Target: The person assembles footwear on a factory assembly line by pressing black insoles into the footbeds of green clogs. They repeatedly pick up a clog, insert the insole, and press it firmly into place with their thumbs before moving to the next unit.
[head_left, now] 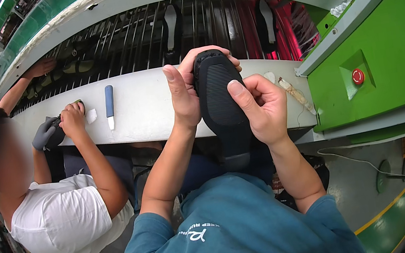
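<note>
A black shoe (219, 92) is held up in front of my chest with its ribbed sole facing me, toe end away and heel toward my body. My left hand (190, 87) grips it along the left side and the toe; its thumb stands up and its fingers pass behind the shoe. On the other side my right hand (267, 108) touches the sole's right edge with the thumb, its fingers curled. The shoe's upper is mostly hidden behind the sole.
Across the white ledge (145, 101) lie a blue-handled tool (110, 104) and a wrapped brown tool (297, 94). Rod rollers beyond carry dark shoes (267, 23). A green machine housing (373, 67) with a red button (358, 76) stands right. To my left, a co-worker (61, 202) handles a dark item.
</note>
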The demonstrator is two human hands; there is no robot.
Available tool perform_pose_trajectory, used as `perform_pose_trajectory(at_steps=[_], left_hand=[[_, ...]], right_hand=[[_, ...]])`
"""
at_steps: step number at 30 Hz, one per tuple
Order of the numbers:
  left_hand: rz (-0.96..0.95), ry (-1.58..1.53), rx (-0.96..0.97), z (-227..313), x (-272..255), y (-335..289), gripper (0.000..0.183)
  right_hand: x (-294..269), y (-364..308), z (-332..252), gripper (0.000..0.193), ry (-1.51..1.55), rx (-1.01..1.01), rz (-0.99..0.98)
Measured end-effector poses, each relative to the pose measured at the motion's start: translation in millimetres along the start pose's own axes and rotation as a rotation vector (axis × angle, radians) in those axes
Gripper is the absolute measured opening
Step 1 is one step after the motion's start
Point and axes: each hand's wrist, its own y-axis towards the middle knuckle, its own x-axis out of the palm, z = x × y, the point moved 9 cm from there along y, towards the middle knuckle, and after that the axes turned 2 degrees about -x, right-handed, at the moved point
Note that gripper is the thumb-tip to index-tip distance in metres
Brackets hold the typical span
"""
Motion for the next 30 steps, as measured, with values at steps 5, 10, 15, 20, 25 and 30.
perform_pose_trajectory(at_steps=[5,10,15,20,25,30], left_hand=[[-0.001,0.020,-0.003,0.0,2.3,-0.8,0.116],[0.003,0.038,-0.017,0.4,2.9,-1.3,0.116],[-0.021,0.017,0.009,1.5,4.0,-0.8,0.113],[-0.045,-0.028,0.025,-1.3,4.3,-0.8,0.110],[-0.048,-0.013,0.030,-1.5,4.5,-1.3,0.107],[-0.018,0.020,0.014,0.3,3.4,-2.4,0.103]], right_hand=[[-2.9,1.3,3.2,0.029,-0.019,0.007,-0.023],[-4.8,1.7,1.2,0.028,-0.001,0.023,-0.013],[-4.4,2.8,1.1,0.028,0.015,0.030,-0.025],[-3.7,2.5,0.2,0.028,0.000,0.019,-0.041],[-6.7,1.8,2.3,0.028,-0.030,0.021,-0.038],[-5.3,1.6,2.2,0.028,-0.005,0.029,-0.033]])
